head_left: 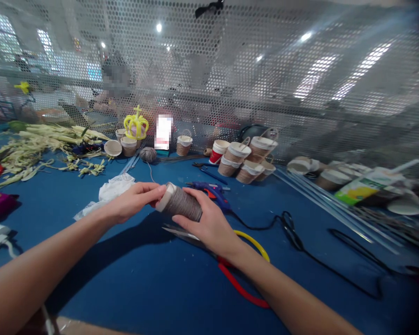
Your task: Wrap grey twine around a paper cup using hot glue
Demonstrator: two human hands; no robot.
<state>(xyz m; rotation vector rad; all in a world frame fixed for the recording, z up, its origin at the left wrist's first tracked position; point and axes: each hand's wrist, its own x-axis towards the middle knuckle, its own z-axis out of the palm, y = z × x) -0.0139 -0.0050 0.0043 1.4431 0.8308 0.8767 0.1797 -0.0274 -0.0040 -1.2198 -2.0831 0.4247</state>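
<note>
The left grip (135, 198) pinches the rim (163, 200) of a tilted grey cup (184, 204); the right grip (212, 225) holds its side, above the blue surface (139, 288). I can't see inside it. One red cup (218, 150) stands by five brown cups (239, 151). One pair of scissors (187, 236) lies below. The words on one green bag (365, 187) look too blurry to read.

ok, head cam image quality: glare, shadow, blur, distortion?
Head view: upright screen blown white and blocky; ceiling lamps glare behind the perforated panel; head view: dark shadow beside the left forearm on the blue tabletop; head view: right side smeared and stretched, green-and-white package soft, far-right edge dark; head view: yarn-wrapped cup comparatively clear.
</note>
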